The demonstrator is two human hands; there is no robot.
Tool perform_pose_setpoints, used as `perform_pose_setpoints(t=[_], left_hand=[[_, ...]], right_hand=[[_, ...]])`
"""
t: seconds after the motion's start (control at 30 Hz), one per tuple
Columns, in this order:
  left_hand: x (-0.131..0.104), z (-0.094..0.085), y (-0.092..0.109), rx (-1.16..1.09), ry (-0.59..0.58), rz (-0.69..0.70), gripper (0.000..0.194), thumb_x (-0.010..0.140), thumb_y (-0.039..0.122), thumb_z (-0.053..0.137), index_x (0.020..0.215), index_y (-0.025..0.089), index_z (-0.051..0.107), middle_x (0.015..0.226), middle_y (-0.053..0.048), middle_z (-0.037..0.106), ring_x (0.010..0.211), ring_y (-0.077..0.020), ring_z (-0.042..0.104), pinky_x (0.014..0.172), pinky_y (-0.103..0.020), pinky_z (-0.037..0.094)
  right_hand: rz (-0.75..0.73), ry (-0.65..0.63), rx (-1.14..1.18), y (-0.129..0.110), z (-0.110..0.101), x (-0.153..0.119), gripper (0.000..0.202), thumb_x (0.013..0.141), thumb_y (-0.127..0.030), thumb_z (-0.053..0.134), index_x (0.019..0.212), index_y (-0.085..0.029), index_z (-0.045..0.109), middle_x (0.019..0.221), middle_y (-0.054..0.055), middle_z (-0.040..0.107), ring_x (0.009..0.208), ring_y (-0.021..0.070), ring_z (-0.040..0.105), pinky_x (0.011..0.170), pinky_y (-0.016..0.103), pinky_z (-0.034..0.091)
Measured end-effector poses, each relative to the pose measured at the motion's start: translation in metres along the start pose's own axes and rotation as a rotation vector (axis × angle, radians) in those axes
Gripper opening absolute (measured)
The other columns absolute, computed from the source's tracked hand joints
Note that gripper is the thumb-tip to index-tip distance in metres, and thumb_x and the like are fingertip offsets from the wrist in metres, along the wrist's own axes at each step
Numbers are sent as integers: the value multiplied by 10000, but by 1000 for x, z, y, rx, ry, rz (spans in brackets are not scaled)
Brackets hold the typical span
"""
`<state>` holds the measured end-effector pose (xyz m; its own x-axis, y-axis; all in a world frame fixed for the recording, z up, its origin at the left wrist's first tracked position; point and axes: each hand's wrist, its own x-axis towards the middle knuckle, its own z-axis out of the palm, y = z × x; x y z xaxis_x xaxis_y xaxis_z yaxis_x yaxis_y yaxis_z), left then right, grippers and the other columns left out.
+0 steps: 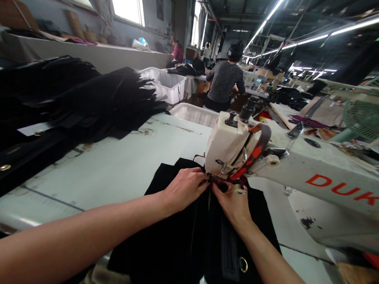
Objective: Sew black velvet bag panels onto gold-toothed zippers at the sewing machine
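Black fabric point(167, 229) lies across the sewing machine bed and hangs over the table's front edge. A dark strap with a gold ring point(243, 265) sits on its right part. My left hand point(187, 188) is closed on the fabric just left of the needle area, its fingertips pinched together. Close by on the right, my right hand point(235, 202) also grips the fabric, fingers bent under the machine head. The white sewing machine point(223, 143) has a red-and-black strap looped at its head. Its needle and presser foot are mostly hidden by my fingers.
A large heap of black cut pieces point(84, 95) covers the table's left side. Behind the table stand white plastic crates point(170, 84). A co-worker point(225, 83) sits ahead, back turned. A green fan point(370, 104) stands at the right, beyond the machine arm.
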<state>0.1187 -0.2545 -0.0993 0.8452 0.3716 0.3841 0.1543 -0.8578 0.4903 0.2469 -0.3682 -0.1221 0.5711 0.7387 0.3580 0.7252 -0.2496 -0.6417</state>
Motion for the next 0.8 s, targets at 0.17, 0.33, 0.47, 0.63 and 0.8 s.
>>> perform_pose_setpoints(t=[0.17,0.33,0.47,0.63,0.8], left_hand=[[1,-2,-1,-20,2,-27,133,861,135,663,880,203,776,907,-34,757,808,-197,723,785,-263,554],[2,-1,-2,-29,12,-40,133,871,118,662,859,183,777,903,-37,764,806,-198,727,774,-265,546],[2,-1,0,-27,25,-42,137,877,111,650,846,165,772,889,-44,760,770,-196,721,719,-263,539],[2,0,0,-25,35,-21,141,880,103,647,827,162,764,881,-42,758,776,-197,723,724,-263,541],[2,2,-4,-23,55,17,129,882,101,647,833,152,754,874,-48,754,784,-209,728,738,-284,559]], right_hand=[[0,18,-11,-3,-1,0,246,821,-370,538,802,-214,728,817,71,741,836,251,711,809,342,542],[24,22,8,-4,-3,-1,265,817,-407,538,775,-215,717,810,75,736,797,250,706,781,346,540],[64,9,37,-4,-6,-1,294,827,-435,532,763,-212,712,842,94,741,829,273,707,799,378,532],[80,-10,80,-3,-6,-1,309,817,-457,541,810,-205,720,917,99,744,888,262,701,829,358,526],[107,2,65,-4,-6,-1,326,803,-469,555,802,-191,724,891,118,735,876,290,690,846,405,507]])
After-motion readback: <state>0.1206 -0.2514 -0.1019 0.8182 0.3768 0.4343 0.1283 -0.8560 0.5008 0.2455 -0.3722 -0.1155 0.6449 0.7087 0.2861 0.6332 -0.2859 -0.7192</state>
